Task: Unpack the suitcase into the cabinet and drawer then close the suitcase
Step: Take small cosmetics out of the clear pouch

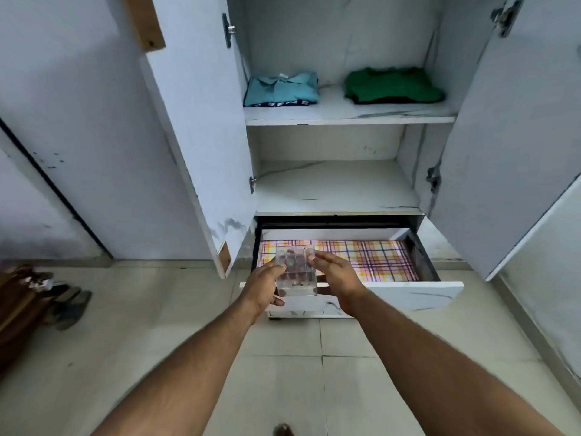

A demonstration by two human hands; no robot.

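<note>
Two bare forearms reach forward from the bottom edge over a tiled floor point(298, 372). Ahead stands the white cabinet point(345, 184) with both doors swung wide. On its upper shelf point(345, 116) lie a folded blue shirt point(281, 89) to the left and a folded green shirt point(393, 84) to the right, well apart; the shelf below them is bare. Under that, the drawer point(408, 295) is pulled out, its bottom lined with a plaid sheet point(371, 259). At the far left, dark shoes point(67, 305) sit on the floor beside a brown wooden piece.

The left hand point(262, 286) and right hand point(338, 278) hold a clear box point(295, 269) between them, above the drawer's left front corner. Each hand's fingers wrap a side of the box, thumbs near its lower edge. Its small contents are too blurred to name.
</note>
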